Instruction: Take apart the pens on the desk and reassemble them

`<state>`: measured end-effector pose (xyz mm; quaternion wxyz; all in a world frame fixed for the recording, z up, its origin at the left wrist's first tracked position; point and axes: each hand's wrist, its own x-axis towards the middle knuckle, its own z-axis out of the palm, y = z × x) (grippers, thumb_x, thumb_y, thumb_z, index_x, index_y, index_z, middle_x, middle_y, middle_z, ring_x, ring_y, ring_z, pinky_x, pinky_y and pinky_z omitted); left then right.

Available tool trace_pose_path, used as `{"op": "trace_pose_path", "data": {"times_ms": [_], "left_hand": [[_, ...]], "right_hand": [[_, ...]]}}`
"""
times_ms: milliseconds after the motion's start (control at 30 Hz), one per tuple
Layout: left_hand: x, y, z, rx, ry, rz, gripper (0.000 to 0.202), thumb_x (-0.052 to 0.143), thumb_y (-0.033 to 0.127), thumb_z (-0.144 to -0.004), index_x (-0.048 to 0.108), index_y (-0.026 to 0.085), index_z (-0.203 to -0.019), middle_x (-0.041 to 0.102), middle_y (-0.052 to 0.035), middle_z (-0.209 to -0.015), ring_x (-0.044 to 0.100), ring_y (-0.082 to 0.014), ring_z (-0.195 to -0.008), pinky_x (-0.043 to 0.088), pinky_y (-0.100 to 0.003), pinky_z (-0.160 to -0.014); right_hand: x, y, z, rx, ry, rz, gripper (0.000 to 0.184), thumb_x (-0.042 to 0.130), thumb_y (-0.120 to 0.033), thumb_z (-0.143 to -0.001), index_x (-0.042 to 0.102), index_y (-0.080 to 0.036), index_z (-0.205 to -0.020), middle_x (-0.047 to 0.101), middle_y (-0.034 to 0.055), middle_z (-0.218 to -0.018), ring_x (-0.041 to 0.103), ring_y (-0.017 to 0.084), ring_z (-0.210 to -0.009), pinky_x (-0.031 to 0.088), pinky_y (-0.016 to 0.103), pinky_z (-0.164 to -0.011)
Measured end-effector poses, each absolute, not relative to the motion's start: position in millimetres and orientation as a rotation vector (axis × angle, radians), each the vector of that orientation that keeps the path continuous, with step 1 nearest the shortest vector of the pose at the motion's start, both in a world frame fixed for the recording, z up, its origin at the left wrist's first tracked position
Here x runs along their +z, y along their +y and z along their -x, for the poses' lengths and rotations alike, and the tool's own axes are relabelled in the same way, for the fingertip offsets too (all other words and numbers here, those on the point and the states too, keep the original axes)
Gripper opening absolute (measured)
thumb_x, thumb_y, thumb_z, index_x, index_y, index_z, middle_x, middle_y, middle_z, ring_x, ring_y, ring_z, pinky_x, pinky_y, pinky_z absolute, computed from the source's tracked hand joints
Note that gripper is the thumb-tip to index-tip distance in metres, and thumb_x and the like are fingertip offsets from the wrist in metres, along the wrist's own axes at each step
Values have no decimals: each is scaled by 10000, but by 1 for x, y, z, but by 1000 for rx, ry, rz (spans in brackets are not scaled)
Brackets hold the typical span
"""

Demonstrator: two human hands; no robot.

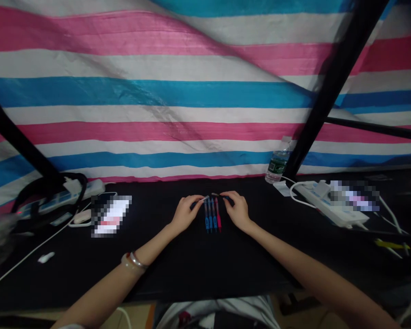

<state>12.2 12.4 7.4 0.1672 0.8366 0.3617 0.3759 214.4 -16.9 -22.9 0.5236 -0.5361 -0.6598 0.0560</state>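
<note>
Several blue pens point(210, 219) lie side by side on the black table, with one pink pen point(219, 219) at their right end. My left hand point(187, 214) is just left of the row, its thumb and fingers pinched on a slim pale piece point(204, 198) near the pens' far ends. On the other side, my right hand point(238, 211) pinches a slim dark piece point(216, 195) that points left over the tops of the pens. Both pieces are too small to name surely.
Phones with blurred screens lie at left point(111, 217) and right point(356, 196). Power strips point(332, 205) with white cables stand on both sides. A water bottle point(277, 162) is by the black frame post point(325, 100). Striped sheeting point(157, 91) hangs behind the table point(192, 269).
</note>
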Motion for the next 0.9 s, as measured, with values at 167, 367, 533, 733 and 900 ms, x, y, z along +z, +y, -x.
{"op": "trace_pose_path", "data": {"times_ms": [167,367,533,733,900], "left_hand": [[1,23,-13,1069,917,-1726,247,496,373,-819,541,157,-933,647,-54,-791,606,-146,-653,466,-308,-667],[4,26,-9,994,910,-1307,291,562,381,-777,522,169,-973,633,-58,-854,616,-124,-636,442,-230,-556],[6,27,-7,980,878,-1245,327,584,403,-761,522,179,-992,633,-43,-820,619,-120,-605,440,-215,-544],[6,28,-7,988,877,-1239,336,589,407,-760,528,178,-999,632,-40,-808,615,-117,-593,443,-217,-545],[5,29,-6,983,893,-1234,335,593,399,-756,529,173,-995,629,-38,-801,610,-113,-585,436,-213,-535]], "right_hand": [[-30,-9,-212,482,-1255,1144,206,512,-253,-770,503,-178,-962,593,74,-885,603,182,-786,473,313,-690],[-31,-7,-211,616,-1142,1097,340,568,-285,-728,444,-177,-1026,571,40,-814,615,168,-714,483,302,-659],[-37,-3,-215,677,-1085,1046,675,582,-293,-714,258,-211,-1300,565,16,-817,619,164,-704,481,282,-611],[-38,-2,-216,699,-1066,982,752,589,-285,-696,202,-253,-1341,547,-10,-784,618,157,-692,469,246,-551],[-31,-5,-212,718,-1019,962,634,584,-278,-708,282,-252,-1265,526,-21,-772,619,151,-664,467,235,-529]]}}
